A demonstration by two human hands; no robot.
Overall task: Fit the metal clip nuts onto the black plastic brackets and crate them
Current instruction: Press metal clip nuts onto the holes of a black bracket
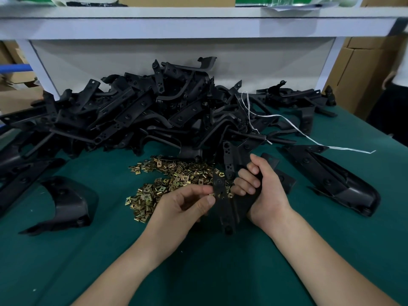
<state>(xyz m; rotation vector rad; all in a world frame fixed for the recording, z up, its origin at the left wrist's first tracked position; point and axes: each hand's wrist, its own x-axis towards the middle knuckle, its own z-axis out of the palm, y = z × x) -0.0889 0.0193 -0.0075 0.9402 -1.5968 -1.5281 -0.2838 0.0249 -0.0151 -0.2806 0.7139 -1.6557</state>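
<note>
Brass clip nut (211,194): left hand (185,206) fingers (207,200) pinch it at bracket (221,196).
Right hand (265,191): fingers curl round bracket.
Far heap (136,115): seemingly unfitted, uncrated.

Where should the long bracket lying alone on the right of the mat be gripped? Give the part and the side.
Grip the long bracket across its slim middle, coming from above on the near side. It lies flat on the mat with both long edges free. Its front end is bulky and rounded, and the string runs by its far end.
</note>
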